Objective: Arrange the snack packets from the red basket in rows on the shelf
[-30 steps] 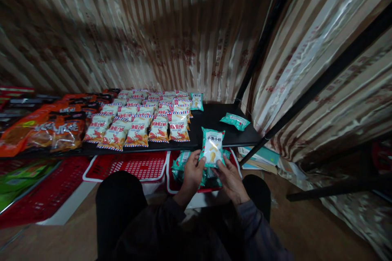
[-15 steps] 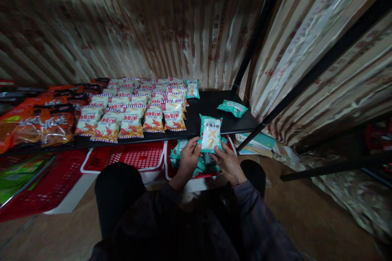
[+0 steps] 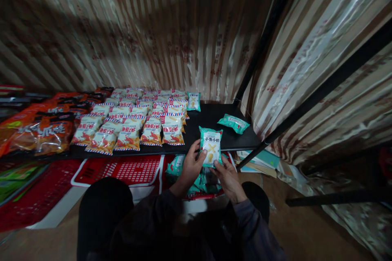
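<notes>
Between my two hands is a teal-and-white snack bag (image 3: pixel 211 146), held upright with its printed front facing me. My left hand (image 3: pixel 192 165) grips its left edge, thumb across the front. The fingers of my right hand (image 3: pixel 228 178) close on its lower right corner. Below them, a red basket (image 3: pixel 204 196) holds several more teal bags (image 3: pixel 208 182). On the black shelf (image 3: pixel 211 114) one teal bag (image 3: pixel 234 123) lies on its side to the right, and another teal bag (image 3: pixel 194 101) stands at the back beside the rows of white snack bags (image 3: pixel 128 132).
Orange snack bags (image 3: pixel 55 132) fill the shelf's left part. Under the shelf are a red basket with a white rim (image 3: pixel 134 171) and green packets (image 3: pixel 20 181). A black metal post (image 3: pixel 294 118) slants on the right, near papers (image 3: pixel 260 158) on the floor. Striped curtains (image 3: pixel 137 28) hang behind.
The view has tilted up a little, so the shelf sits lower in the picture. My left thumb has moved further over the front of the held bag. Both hands still hold it.
</notes>
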The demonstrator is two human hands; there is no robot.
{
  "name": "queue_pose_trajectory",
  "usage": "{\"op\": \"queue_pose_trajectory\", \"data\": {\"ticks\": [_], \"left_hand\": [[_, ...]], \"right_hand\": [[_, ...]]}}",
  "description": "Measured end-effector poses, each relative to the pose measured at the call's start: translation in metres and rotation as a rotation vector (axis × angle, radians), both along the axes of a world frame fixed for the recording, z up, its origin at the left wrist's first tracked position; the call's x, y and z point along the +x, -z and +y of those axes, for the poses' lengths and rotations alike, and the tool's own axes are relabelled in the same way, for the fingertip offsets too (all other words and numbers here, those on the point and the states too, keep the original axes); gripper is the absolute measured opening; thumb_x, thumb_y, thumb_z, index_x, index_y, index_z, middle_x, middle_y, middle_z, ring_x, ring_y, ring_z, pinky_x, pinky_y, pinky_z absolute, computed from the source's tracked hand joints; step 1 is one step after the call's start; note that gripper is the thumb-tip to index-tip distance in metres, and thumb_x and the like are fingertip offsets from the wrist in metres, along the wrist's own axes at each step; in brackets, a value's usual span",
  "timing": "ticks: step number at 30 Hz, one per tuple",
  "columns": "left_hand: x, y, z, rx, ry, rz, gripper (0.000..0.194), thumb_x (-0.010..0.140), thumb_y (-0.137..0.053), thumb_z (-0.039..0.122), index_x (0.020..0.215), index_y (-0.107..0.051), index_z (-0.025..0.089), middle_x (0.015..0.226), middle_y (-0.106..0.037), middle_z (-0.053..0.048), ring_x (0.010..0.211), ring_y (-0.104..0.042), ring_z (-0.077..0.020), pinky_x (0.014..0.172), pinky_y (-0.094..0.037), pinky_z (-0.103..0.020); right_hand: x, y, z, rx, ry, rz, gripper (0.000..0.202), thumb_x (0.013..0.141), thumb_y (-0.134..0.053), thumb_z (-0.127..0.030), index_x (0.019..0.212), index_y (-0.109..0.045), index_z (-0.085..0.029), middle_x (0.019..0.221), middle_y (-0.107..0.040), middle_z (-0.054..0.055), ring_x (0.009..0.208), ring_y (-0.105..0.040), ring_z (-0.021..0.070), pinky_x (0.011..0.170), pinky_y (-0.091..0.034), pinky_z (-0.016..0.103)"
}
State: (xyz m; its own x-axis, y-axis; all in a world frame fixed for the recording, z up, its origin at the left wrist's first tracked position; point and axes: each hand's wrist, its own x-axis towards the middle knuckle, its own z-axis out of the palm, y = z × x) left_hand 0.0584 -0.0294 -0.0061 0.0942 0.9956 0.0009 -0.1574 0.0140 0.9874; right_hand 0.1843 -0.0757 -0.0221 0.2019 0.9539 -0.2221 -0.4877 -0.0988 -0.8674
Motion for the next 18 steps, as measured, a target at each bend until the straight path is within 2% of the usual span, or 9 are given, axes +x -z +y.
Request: {"op": "queue_pose_trajectory", "data": {"ticks": [4, 6, 10, 13, 18], "left_hand": [[0.010, 0.005, 0.015, -0.045, -0.066, -0.099, 0.056, 0.075, -0.068, 0.050, 0.119, -0.056, 0.017, 0.107, -0.069, -0.011, 0.094, -0.069, -0.0230, 0.074, -0.057, -0.030], [0.013, 0.006, 0.024, -0.031, -0.113, -0.104, 0.054, 0.074, -0.070, 0.050, 0.115, -0.058, 0.016, 0.101, -0.071, -0.011, 0.092, -0.069, -0.0230, 0.074, -0.057, -0.031], [0.016, 0.005, 0.042, 0.013, -0.173, -0.115, 0.054, 0.072, -0.071, 0.050, 0.112, -0.060, 0.015, 0.099, -0.072, -0.011, 0.092, -0.069, -0.0231, 0.078, -0.056, -0.032], [0.018, 0.005, 0.056, 0.034, -0.176, -0.115, 0.052, 0.074, -0.070, 0.050, 0.112, -0.061, 0.016, 0.098, -0.072, -0.010, 0.090, -0.070, -0.0220, 0.077, -0.056, -0.031], [0.021, 0.003, 0.090, 0.080, -0.239, -0.045, 0.042, 0.080, -0.066, 0.047, 0.110, -0.064, 0.018, 0.097, -0.072, -0.009, 0.084, -0.070, -0.0204, 0.073, -0.057, -0.030]], "right_hand": [[0.005, 0.000, 0.008, -0.004, -0.046, -0.076, 0.056, 0.069, -0.080, -0.044, 0.120, -0.065, -0.027, 0.120, -0.070, 0.006, 0.099, -0.068, 0.0240, 0.083, -0.056, 0.037], [0.009, -0.003, 0.014, 0.020, -0.081, -0.101, 0.058, 0.070, -0.080, -0.044, 0.122, -0.064, -0.025, 0.118, -0.070, 0.007, 0.103, -0.068, 0.0251, 0.091, -0.053, 0.040], [0.017, -0.015, 0.035, 0.072, -0.070, -0.153, 0.056, 0.071, -0.078, -0.047, 0.121, -0.066, -0.025, 0.121, -0.070, 0.007, 0.111, -0.065, 0.0252, 0.100, -0.049, 0.041], [0.021, -0.028, 0.060, 0.101, -0.057, -0.205, 0.060, 0.067, -0.079, -0.051, 0.119, -0.066, -0.025, 0.122, -0.069, 0.008, 0.108, -0.066, 0.0255, 0.096, -0.052, 0.040], [0.019, -0.043, 0.110, 0.128, -0.127, -0.261, 0.070, 0.064, -0.079, -0.051, 0.125, -0.061, -0.022, 0.107, -0.074, 0.008, 0.093, -0.071, 0.0264, 0.083, -0.058, 0.041]]}}
